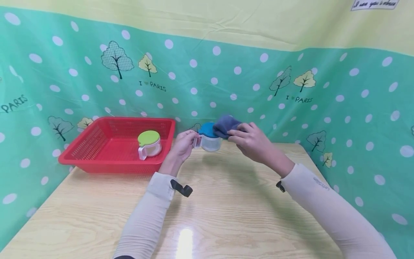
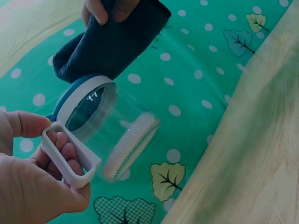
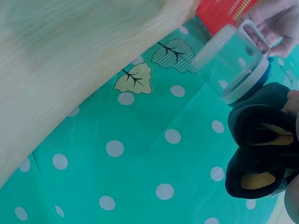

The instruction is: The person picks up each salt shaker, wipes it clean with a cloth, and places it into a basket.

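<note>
A clear seasoning jar point(image 1: 211, 143) with a blue lid point(image 1: 207, 130) is held up above the table. My left hand point(image 1: 185, 144) grips its white handle point(image 2: 70, 154), fingers through the loop and thumb at the top near the lid. My right hand point(image 1: 253, 144) pinches a folded dark blue cloth point(image 1: 226, 126), which touches the lid's edge. In the right wrist view the cloth point(image 3: 257, 135) hangs in loose folds beside the jar point(image 3: 229, 63). The jar looks see-through, with no contents showing.
A red plastic basket point(image 1: 116, 167) stands at the back left of the wooden table point(image 1: 220, 201). Inside it sits a similar jar with a green lid point(image 1: 148, 138). A green dotted curtain point(image 1: 200, 72) hangs right behind the table and along its sides.
</note>
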`<state>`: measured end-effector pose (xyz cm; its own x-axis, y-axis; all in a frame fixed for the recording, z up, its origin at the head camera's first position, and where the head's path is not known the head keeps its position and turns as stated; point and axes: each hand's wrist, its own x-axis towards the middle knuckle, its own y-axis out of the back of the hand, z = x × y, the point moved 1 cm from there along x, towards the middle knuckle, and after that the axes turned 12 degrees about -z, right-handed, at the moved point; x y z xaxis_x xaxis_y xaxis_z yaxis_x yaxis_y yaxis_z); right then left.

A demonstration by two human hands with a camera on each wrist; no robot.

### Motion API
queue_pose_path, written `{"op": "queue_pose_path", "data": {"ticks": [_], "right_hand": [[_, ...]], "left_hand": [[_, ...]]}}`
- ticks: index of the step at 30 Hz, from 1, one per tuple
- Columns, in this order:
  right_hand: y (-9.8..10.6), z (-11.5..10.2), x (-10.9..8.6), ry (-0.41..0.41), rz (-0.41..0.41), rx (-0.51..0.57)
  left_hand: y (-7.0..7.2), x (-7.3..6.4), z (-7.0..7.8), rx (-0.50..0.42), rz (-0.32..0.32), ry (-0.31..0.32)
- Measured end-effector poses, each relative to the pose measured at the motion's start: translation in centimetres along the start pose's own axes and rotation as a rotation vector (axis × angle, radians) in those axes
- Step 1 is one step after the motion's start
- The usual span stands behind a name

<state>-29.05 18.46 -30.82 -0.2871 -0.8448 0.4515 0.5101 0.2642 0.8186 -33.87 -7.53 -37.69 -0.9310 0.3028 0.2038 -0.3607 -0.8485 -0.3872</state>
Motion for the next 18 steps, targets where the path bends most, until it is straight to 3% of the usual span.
{"op": "queue_pose_path", "data": {"ticks": [10,14,18], "right_hand": [[-0.2,0.4,0.4,-0.041,-0.021,-0.023],[-0.7,0.8,0.6,-0.058,-0.055,-0.041],[-0.8,0.6,0.7,-0.041,-0.108,-0.083]], "left_hand": [[-0.9,-0.6,0.3,0.172,-0.095,0.008],[-1.4,-0.7,0.0,0.18,-0.111,0.026],[-1.6,-0.6,-0.3,0.163,-0.084,0.044]]}}
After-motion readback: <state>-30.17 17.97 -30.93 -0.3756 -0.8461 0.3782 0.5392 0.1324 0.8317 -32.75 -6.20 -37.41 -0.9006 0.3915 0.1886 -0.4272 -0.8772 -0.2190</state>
